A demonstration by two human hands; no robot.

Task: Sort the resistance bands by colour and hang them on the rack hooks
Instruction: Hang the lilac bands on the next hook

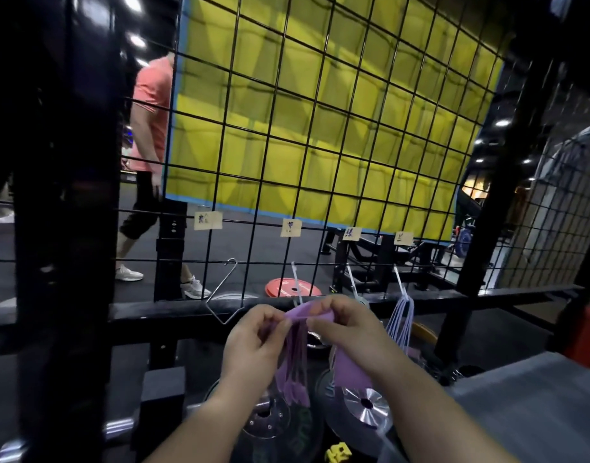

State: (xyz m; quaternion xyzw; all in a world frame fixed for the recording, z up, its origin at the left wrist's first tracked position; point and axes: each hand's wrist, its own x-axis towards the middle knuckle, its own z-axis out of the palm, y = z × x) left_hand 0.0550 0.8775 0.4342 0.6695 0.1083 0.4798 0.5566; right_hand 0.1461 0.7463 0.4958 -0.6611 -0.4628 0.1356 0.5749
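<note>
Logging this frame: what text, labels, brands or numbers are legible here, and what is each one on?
No text reads clearly.
Four paper tags on the rack: one handwritten mark each, too blurred to read.
Red weight plate: white print, too small to read.
Yellow object at the bottom edge: dark marks, unreadable.

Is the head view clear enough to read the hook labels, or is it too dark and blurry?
Head view: paper labels too soft to read; wide-angle lens bows the wire grid; black post nearly featureless, detail lost; yellow panel brightly lit; purple bands, pinched by left hand and right hand, lit well enough, slightly soft.
</note>
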